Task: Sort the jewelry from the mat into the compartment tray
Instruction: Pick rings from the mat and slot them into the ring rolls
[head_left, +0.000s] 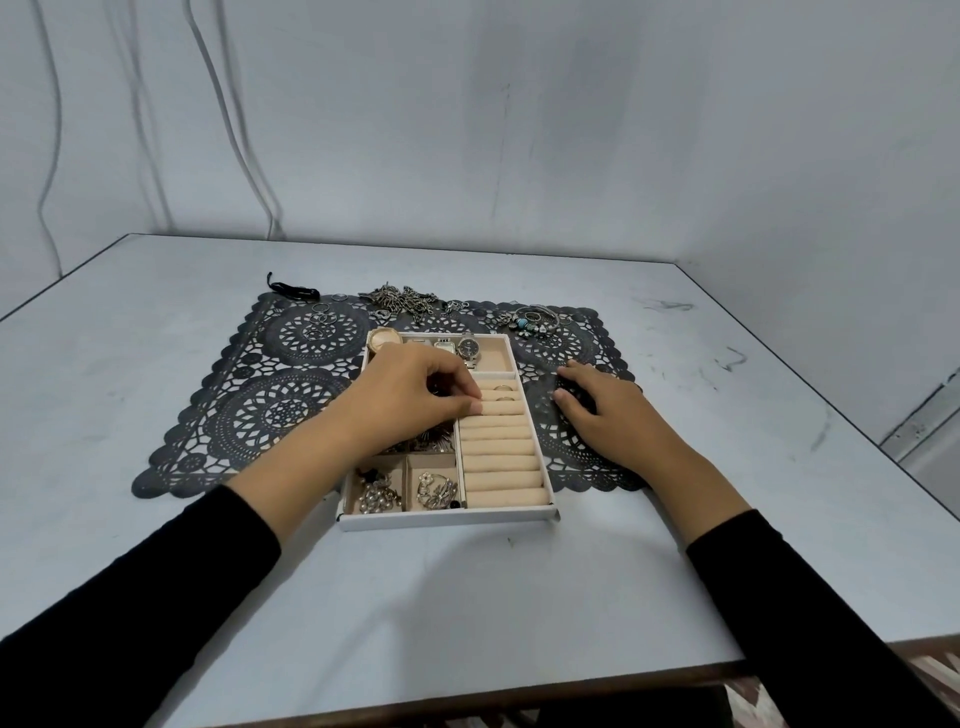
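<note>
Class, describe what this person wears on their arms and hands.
Both arms wear long, plain black sleeves: the left sleeve and right sleeve stop short of the wrists. The left hand and right hand are bare: no gloves, and no rings, watch or bracelet show on them.

Tray (447, 519) on mat (234, 415), chains (402, 300) behind

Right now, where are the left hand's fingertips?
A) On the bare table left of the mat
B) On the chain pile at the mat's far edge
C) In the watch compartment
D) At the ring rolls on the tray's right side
D: the left hand reaches over the tray, and its curled fingertips touch the ring rolls, beside a seated ring.
</note>
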